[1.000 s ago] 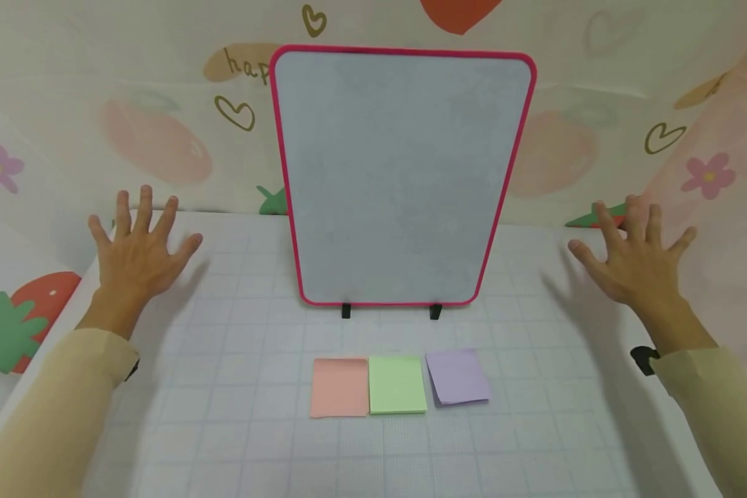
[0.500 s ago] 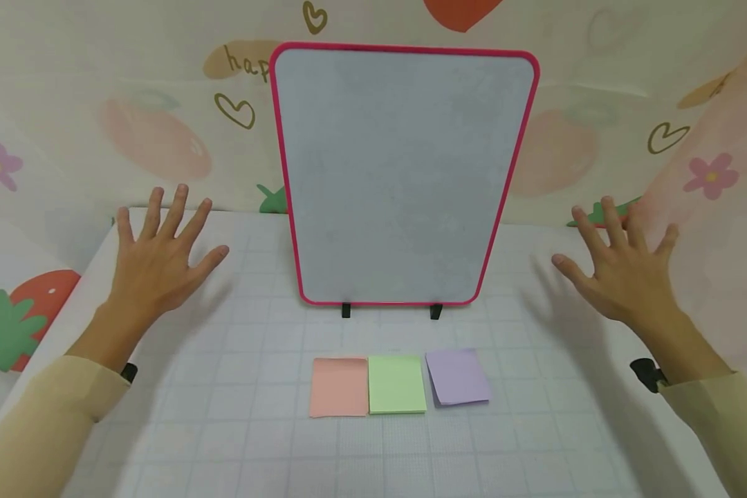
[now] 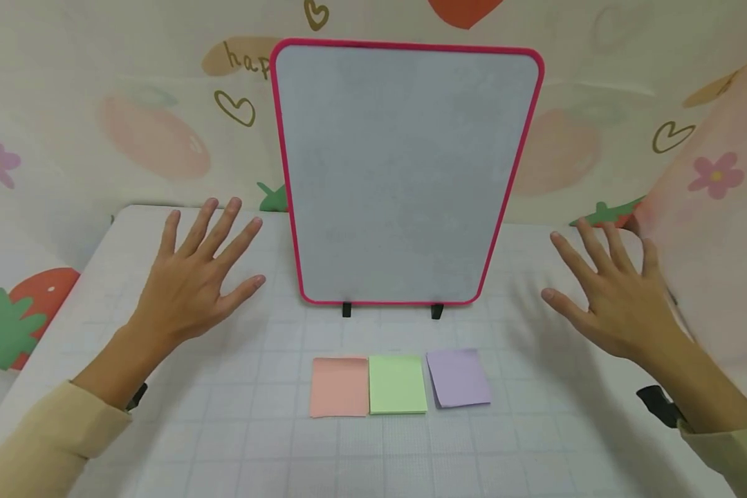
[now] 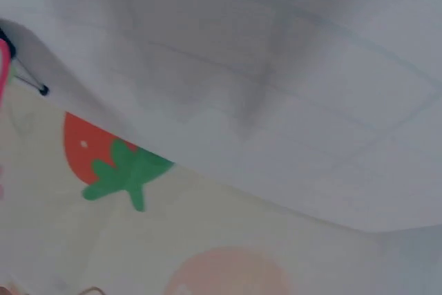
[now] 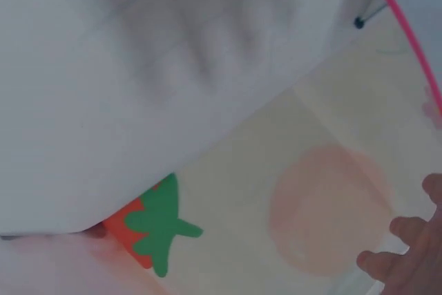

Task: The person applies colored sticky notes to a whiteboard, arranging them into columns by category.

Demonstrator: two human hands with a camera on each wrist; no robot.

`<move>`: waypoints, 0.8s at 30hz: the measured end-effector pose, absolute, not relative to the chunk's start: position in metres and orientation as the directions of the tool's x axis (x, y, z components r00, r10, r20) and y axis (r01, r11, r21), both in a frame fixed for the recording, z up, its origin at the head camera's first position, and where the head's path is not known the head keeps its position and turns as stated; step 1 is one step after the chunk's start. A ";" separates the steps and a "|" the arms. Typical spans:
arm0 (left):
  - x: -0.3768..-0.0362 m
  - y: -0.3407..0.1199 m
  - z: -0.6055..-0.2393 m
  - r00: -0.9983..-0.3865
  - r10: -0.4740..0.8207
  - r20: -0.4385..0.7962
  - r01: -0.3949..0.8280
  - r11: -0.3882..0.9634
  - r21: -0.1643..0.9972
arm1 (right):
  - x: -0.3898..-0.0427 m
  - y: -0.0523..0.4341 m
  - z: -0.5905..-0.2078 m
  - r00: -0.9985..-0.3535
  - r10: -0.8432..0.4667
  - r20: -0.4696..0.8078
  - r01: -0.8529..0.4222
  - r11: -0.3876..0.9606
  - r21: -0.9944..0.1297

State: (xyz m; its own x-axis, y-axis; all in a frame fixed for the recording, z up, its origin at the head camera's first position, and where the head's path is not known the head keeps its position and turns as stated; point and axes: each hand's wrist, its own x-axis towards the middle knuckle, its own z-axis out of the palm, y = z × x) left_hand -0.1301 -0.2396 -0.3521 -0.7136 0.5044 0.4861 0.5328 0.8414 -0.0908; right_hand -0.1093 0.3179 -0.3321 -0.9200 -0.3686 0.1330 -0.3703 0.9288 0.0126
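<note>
In the head view my left hand [image 3: 189,283] is held over the left half of the table with its fingers spread and nothing in it. My right hand [image 3: 619,304] hovers over the right side, fingers spread too, also holding nothing. Between the hands stands a whiteboard [image 3: 404,173] with a pink-red frame, propped on two small black feet. In front of it three sticky note pads lie in a row: a pink pad [image 3: 339,387], a green pad [image 3: 397,384] touching it, and a purple pad [image 3: 458,377] slightly turned. Fingers of the right hand show at the right wrist view's lower corner.
The table [image 3: 243,443] wears a white cover with pale grid lines. Behind it hangs a cloth backdrop [image 3: 149,41] printed with strawberries, hearts and flowers. A black wrist strap piece [image 3: 660,406] shows at the right sleeve.
My left hand has moved right and a little toward me, nearer the whiteboard. My right hand has shifted left and toward me. The whiteboard and pads stay put.
</note>
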 end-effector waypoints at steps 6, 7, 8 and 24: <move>-0.122 -0.211 -0.353 -0.606 0.602 0.519 0.658 0.747 -0.097 | -0.094 0.308 -0.337 -0.863 -0.482 0.152 -0.495 0.867 -0.056; -0.121 -0.207 -0.354 -0.595 0.618 0.513 0.674 0.732 -0.100 | -0.092 0.307 -0.339 -0.854 -0.497 0.152 -0.510 0.858 -0.058; -0.119 -0.203 -0.355 -0.586 0.635 0.504 0.688 0.718 -0.105 | -0.090 0.305 -0.341 -0.846 -0.511 0.153 -0.524 0.850 -0.060; -0.094 -0.144 -0.368 -0.490 0.836 0.247 0.846 0.524 -0.094 | -0.068 0.277 -0.371 -0.759 -0.639 0.122 -0.648 0.724 -0.237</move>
State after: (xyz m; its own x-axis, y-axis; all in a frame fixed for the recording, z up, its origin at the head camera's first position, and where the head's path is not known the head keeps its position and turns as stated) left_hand -0.0941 -0.1440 -0.3678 -0.4904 0.8359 0.2466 0.8464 0.5242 -0.0936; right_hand -0.0677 0.2765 -0.3711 -0.7592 -0.6394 0.1217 -0.6478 0.7240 -0.2368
